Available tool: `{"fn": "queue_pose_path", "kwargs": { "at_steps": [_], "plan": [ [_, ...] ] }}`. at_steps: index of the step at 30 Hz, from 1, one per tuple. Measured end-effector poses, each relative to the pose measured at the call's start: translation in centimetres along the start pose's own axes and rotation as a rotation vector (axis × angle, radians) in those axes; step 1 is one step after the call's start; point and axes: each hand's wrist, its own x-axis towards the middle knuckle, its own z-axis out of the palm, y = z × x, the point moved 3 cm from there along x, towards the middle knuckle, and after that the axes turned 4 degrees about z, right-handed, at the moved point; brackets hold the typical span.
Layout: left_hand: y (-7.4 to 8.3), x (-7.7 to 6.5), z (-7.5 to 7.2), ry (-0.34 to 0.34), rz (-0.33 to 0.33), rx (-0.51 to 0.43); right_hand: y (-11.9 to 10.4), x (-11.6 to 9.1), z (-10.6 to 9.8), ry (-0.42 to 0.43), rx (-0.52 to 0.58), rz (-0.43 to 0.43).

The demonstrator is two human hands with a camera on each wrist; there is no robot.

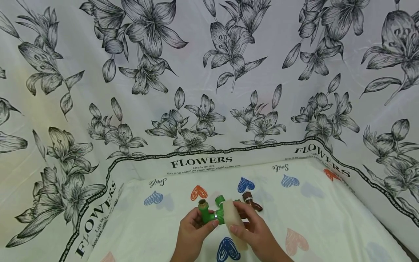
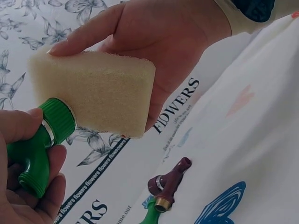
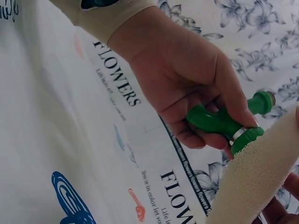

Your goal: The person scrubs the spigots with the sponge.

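Observation:
Between its thumb and fingers my left hand [image 1: 193, 227] holds a green plastic pipe fitting [image 1: 205, 213] with a brass-lined end and a ribbed collar [image 2: 58, 120]. A beige sponge block [image 1: 234, 222] is in my right hand [image 1: 253, 227], thumb on one side and fingers on the other. The sponge's broad face meets the ribbed collar in the left wrist view. Seen from the right wrist, my left thumb lies over the fitting, and the sponge [image 3: 257, 172] hides part of the collar.
Beyond the hands, a dark brown fitting [image 1: 252, 202] with a metal band lies on the white heart-print cloth [image 1: 157, 225]. Close beside it is another green piece [image 2: 150, 213]. A flower-print curtain [image 1: 193, 72] rises behind and at both sides.

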Motion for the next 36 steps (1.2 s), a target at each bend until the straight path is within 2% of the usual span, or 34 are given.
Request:
{"fn": "queue_pose_path", "kwargs": {
  "at_steps": [7,13,17,20,24,27,32,36],
  "plan": [
    [0.1,-0.4,-0.2,-0.026,-0.004,-0.028,0.6,0.7,-0.3,-0.021,0.019,-0.01],
    [0.6,-1.0,-0.1,-0.098,0.045,-0.024,1.2,1.3,-0.8,-0.057,0.093,0.059],
    [0.6,-1.0,-0.3,-0.104,0.062,-0.005,1.3,1.3,-0.5,-0.086,0.123,0.07],
    [0.3,-0.8,-0.6,-0.066,0.053,0.009,1.0,1.1,-0.2,-0.096,0.118,0.069],
    [-0.1,-0.5,-1.1,0.022,0.036,0.012,0.7,0.8,0.4,-0.115,0.083,0.063],
    [-0.1,-0.3,-1.4,0.066,0.049,0.022,0.5,0.9,0.6,-0.113,0.041,0.033],
    [0.1,0.3,-2.2,0.11,0.131,0.109,0.5,1.1,0.4,-0.064,-0.014,0.008],
    [0.5,1.0,-4.3,0.193,0.237,0.145,0.6,1.0,0.0,-0.033,-0.03,0.021]
  ]
}}
